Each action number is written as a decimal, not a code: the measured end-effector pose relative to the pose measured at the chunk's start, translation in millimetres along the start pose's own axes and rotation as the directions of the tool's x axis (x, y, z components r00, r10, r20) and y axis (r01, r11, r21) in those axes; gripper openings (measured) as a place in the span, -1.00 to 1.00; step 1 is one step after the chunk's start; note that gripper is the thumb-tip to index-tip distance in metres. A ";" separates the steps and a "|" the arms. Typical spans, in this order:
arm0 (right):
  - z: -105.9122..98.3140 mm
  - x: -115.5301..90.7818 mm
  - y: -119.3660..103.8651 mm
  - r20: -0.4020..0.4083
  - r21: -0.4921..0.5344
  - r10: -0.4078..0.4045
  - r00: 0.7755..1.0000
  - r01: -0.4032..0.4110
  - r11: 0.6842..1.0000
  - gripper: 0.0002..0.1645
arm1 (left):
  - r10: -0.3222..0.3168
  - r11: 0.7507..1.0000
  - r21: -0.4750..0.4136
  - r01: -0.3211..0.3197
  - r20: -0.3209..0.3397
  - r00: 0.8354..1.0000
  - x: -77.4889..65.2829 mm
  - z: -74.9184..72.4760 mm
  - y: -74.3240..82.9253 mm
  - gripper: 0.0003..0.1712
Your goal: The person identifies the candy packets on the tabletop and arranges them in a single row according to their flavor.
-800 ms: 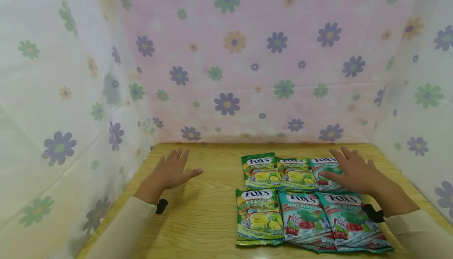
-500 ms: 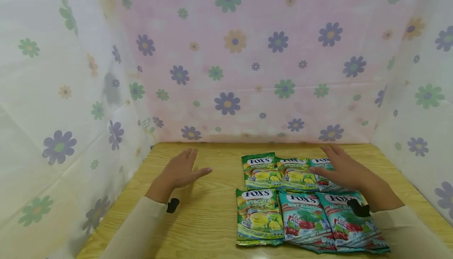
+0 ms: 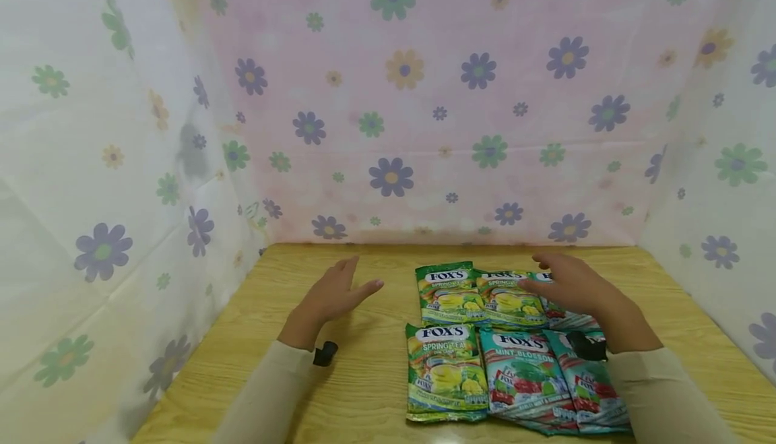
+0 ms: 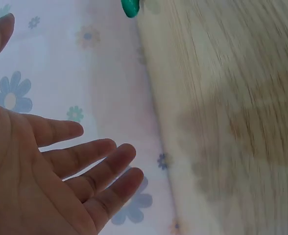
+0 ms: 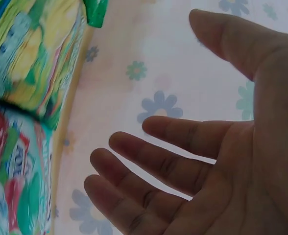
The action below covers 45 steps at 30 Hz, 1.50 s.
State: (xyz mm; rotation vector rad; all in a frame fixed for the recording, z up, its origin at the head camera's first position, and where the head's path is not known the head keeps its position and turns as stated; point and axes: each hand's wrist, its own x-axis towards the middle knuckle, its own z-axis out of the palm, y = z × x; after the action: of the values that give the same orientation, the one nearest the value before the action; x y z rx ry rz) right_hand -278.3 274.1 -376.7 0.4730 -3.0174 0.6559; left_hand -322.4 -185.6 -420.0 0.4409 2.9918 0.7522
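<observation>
My left hand hovers over the table left of the candy bags, its fingers loosely extended and holding nothing. In the left wrist view its palm and spread fingers show, with a green tip of a bag at the top edge. Over the back row's right end hangs my right hand, also holding nothing. It partly hides a teal Fox's Mint Blossom bag. Beside that lie two green-yellow Spring Tea bags. The front row has one Spring Tea bag and two Mint Blossom bags, the rightmost partly covered by my right arm.
The wood-grain table carries the bags in two rows right of centre. Flower-printed cloth walls it in at the back and on both sides. Each wrist bears a small black device.
Both hands have moved inward: the left to the right, the right to the left. Their fingers appear less spread in the head view. The bags have stayed in place.
</observation>
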 end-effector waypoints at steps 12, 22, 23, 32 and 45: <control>10.7 20.5 -17.8 -0.006 0.088 0.041 0.999 -0.040 0.995 -0.11 | -0.025 0.972 -0.234 0.020 -0.020 0.999 16.3 24.1 22.4 0.19; 30.6 34.8 -33.7 0.009 0.196 0.065 0.998 -0.066 0.978 -0.21 | -0.060 0.930 -0.358 0.087 0.085 0.995 27.5 42.2 41.1 0.13; 33.3 36.2 -35.7 0.023 0.214 0.068 0.997 -0.071 0.974 -0.21 | -0.064 0.911 -0.400 0.101 0.104 0.992 28.7 44.4 42.9 0.13; 55.8 42.7 -41.9 0.107 0.339 0.135 0.985 -0.164 0.926 -0.22 | 0.006 0.710 -0.686 0.160 0.233 0.972 33.0 64.5 52.1 -0.08; 73.0 44.0 -46.9 0.125 0.400 0.149 0.981 -0.187 0.897 -0.24 | 0.018 0.686 -0.709 0.163 0.241 0.970 29.9 77.5 53.0 -0.18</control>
State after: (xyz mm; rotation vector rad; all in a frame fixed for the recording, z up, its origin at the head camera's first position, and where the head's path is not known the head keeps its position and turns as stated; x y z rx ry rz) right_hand -303.0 191.0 -420.8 0.2506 -3.0230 1.3314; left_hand -329.8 -97.0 -462.3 0.3192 2.2052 1.6364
